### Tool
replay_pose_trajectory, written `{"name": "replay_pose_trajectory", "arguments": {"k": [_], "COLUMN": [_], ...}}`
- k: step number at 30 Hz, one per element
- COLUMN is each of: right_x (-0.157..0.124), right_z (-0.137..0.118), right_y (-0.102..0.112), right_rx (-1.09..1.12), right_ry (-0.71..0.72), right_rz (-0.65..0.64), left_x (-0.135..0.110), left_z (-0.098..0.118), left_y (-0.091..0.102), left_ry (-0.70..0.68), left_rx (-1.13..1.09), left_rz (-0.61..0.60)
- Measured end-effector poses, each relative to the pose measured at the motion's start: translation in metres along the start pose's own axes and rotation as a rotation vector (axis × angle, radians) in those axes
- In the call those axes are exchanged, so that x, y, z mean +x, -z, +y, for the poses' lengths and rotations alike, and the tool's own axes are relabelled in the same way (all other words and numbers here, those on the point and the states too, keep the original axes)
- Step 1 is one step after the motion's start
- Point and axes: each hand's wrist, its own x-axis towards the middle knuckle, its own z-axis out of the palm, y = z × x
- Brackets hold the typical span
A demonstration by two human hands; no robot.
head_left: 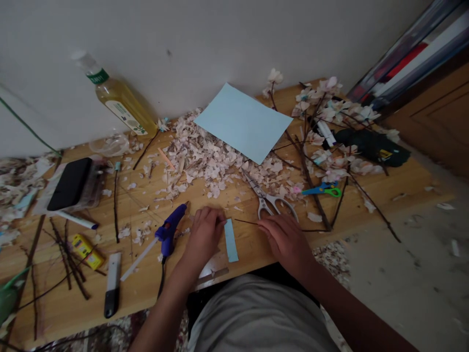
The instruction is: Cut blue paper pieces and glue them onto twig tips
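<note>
My left hand [203,233] rests on the wooden board [146,274] with fingers curled, its fingertips at the top end of a narrow light blue paper strip [230,240]. My right hand [286,239] lies knuckles up to the right of the strip, fingers bent down onto a thin dark twig [246,222] that runs between the two hands. What the fingers pinch is hidden. Silver scissors [266,198] lie just beyond my right hand. A purple glue gun [169,229] lies left of my left hand.
A light blue paper sheet [244,122] lies on a heap of pale petal scraps [205,161]. Flowered branches [322,142], small blue-green scissors [322,189], an oil bottle [117,100], a black phone [69,183], a utility knife [112,283], a yellow tube [86,250] and loose twigs [69,264] surround them.
</note>
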Motion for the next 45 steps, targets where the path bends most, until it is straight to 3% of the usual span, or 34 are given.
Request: {"name": "replay_pose_trajectory", "arguments": {"k": [6,12,21,29,33,39,45], "right_x": [0.007,0.029,0.044,0.043,0.050,0.064,0.063], "right_z": [0.005,0.016,0.027,0.029,0.024,0.018,0.021], "right_y": [0.000,0.002,-0.017,-0.019,-0.017,-0.022,-0.032], "right_rx": [0.044,-0.017,0.006,-0.023,-0.012,0.008,0.010], "right_ry": [0.033,0.165,0.194,0.309,0.274,0.273,0.262], "right_rz": [0.032,-0.046,0.020,-0.093,-0.107,-0.106,-0.128], "left_x": [-0.007,-0.003,0.005,0.007,0.012,0.027,0.025], "left_z": [-0.008,-0.016,-0.020,-0.019,-0.021,-0.026,-0.024], "left_y": [-0.002,-0.007,-0.007,-0.011,-0.011,-0.004,-0.004], "left_ry": [0.020,-0.036,0.015,0.087,0.121,0.112,0.128], "left_rx": [-0.253,-0.433,-0.532,-0.648,-0.731,-0.806,-0.785], "left_rz": [0.010,0.028,0.088,0.107,0.108,-0.006,0.039]}}
